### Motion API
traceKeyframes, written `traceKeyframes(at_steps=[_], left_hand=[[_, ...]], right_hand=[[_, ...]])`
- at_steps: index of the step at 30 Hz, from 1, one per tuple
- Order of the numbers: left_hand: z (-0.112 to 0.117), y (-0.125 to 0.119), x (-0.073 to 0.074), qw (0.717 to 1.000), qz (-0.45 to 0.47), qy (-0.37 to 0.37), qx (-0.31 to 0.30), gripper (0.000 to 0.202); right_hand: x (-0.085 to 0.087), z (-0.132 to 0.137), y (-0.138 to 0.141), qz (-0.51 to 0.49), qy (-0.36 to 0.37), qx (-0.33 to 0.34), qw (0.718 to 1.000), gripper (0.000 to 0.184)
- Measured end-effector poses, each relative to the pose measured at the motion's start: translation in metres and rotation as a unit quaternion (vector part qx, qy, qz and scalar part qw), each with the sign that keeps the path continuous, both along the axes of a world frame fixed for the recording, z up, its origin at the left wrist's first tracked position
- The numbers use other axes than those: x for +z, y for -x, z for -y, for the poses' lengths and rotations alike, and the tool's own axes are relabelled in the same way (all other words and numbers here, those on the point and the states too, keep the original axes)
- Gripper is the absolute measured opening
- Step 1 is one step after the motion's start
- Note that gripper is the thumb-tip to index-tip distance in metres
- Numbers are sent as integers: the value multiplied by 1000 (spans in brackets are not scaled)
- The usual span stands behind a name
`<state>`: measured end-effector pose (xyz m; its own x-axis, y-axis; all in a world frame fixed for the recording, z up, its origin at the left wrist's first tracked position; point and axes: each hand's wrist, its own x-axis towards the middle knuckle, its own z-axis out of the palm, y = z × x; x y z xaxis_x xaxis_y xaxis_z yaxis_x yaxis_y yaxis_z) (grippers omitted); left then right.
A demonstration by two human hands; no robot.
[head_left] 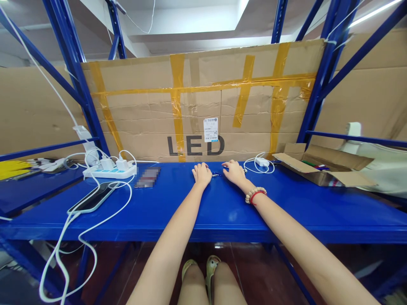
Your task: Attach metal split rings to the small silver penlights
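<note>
My left hand rests palm down near the back of the blue table, its fingers stretched forward and slightly apart. To its right, my right hand lies over the tabletop with its fingers apart and bent. A small, dark and shiny thing shows between the two hands; it is too small to name. Its left end is close to my left hand, and whether either hand touches it I cannot tell. A beaded bracelet and a red band circle my right wrist.
On the left are a white power strip with plugs, a phone, trailing white cables and a blurred flat item. A white charger and an opened cardboard box stand right. Taped cardboard backs the table.
</note>
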<state>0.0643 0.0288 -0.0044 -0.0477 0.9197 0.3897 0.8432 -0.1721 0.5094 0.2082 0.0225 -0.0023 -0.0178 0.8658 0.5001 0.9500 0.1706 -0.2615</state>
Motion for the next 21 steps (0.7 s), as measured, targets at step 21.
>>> traceKeyframes(at_steps=[21], left_hand=[[-6,0,-2,999,38,13,12,32]], right_hand=[[-3,-2,7,30,20,155,987,24]])
